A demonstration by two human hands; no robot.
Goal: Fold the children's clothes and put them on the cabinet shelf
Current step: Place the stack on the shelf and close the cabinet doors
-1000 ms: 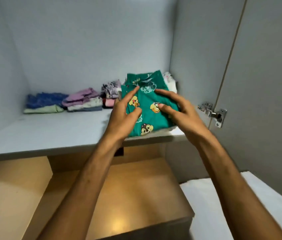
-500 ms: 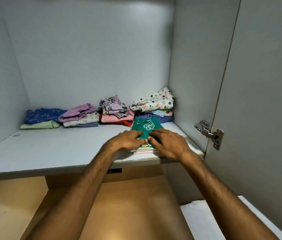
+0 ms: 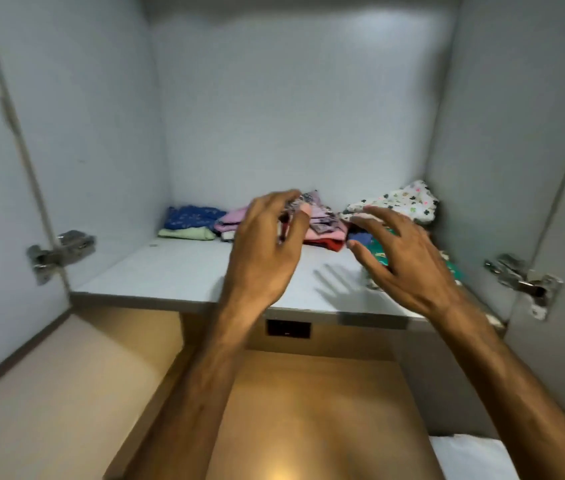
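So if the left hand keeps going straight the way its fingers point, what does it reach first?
Probably the patterned folded pile at the back of the shelf; the left hand has its fingertips overlapping it in the head view. Depth is unclear, so contact cannot be judged.

both empty hands, left [image 3: 267, 251] and right [image 3: 409, 261], hover above the shelf [image 3: 177, 275] near folded clothes [image 3: 326, 226].

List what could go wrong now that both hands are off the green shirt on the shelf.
1. The green shirt sits near the shelf's front edge, on the right; the right hand just above might snag it and drag it off.
2. The patterned pile behind the left hand looks loosely stacked; a brush could topple it.
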